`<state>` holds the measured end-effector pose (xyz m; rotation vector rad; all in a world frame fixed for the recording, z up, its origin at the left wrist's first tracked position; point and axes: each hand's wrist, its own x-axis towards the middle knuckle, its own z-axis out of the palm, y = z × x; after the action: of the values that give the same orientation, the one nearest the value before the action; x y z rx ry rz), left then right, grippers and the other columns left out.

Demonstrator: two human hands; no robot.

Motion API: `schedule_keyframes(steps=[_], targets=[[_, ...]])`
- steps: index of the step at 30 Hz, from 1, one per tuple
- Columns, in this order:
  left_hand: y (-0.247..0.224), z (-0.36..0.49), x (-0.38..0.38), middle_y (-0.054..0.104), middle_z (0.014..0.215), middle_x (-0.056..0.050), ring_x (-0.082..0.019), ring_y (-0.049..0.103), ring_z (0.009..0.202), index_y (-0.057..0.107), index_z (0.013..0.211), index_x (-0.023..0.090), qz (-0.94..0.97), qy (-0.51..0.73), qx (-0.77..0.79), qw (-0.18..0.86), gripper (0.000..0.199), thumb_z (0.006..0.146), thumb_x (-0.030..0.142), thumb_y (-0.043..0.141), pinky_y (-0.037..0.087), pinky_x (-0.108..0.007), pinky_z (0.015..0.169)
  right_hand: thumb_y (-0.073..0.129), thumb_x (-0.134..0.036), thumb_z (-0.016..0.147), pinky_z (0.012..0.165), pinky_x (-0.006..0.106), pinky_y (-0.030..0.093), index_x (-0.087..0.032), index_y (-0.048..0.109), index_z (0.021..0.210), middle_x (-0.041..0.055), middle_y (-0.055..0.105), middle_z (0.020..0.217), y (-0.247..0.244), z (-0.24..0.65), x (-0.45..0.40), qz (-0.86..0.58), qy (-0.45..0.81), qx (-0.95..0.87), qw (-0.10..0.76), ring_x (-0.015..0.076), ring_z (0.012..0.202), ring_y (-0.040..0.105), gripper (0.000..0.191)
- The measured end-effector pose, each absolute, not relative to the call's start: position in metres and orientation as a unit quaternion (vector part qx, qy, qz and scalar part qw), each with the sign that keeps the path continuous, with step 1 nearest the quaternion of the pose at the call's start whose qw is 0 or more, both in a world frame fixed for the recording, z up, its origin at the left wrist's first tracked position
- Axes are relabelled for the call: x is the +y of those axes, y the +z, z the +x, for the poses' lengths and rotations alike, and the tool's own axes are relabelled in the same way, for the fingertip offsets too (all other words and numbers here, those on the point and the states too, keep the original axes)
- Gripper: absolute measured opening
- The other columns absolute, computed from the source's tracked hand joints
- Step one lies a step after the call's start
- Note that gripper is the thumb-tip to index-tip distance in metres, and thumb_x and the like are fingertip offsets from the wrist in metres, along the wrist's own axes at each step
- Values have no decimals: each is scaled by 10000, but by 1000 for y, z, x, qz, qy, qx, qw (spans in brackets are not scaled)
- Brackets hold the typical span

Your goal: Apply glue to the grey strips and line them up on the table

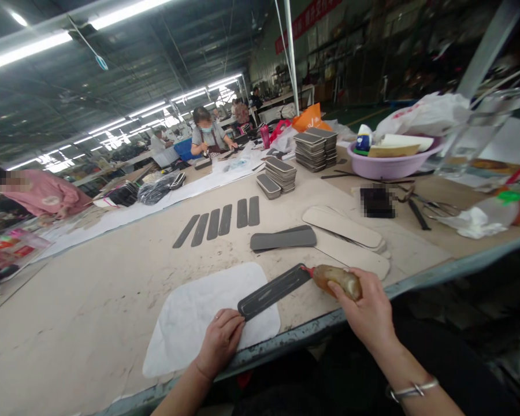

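Observation:
My right hand is wrapped round a brownish, translucent glue bottle lying nearly level. Its red nozzle touches or hovers just over the far right end of a long dark grey strip with rounded ends; I cannot tell which. Thin shiny lines run along the strip's face. At the strip's near left end, my left hand is closed with its fingertips on the corner. Under the left part of the strip lies a white sheet with rounded corners. Beyond it, several smaller dark strips lie in a row.
Overlapping dark pieces and beige panels lie ahead. Stacks of dark-faced pieces stand farther back. To the right are a purple basin, scissors and a plastic bag. Other people work at tables beyond.

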<state>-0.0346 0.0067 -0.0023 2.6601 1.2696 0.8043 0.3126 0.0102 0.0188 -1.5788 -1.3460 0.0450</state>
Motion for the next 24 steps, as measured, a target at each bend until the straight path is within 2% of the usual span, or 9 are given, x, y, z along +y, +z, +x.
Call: schedule_keyframes(steps=[10,20,24], targets=[[0,-31,6,641,895,-70,-164,598,847,638,954,176,872,265,410,15,170,851,141,508,536,-325,796,611,-500,777,777,372,472,-212,535,1000,58,566,919,23,320,-15,-654,15,-568,499,229,850,554,372],[-2,-31,7,630,910,-72,-166,582,858,619,968,167,876,262,404,13,171,840,111,521,523,-329,808,614,-430,798,740,351,493,-230,516,1047,51,565,958,22,285,-20,-606,132,-600,505,213,863,560,334],[-3,-33,7,625,925,-76,-171,577,871,612,985,172,877,259,404,13,185,842,109,514,520,-339,814,607,-435,798,768,365,492,-227,524,1041,57,575,964,21,291,-18,-612,116,-600,503,219,876,564,331]])
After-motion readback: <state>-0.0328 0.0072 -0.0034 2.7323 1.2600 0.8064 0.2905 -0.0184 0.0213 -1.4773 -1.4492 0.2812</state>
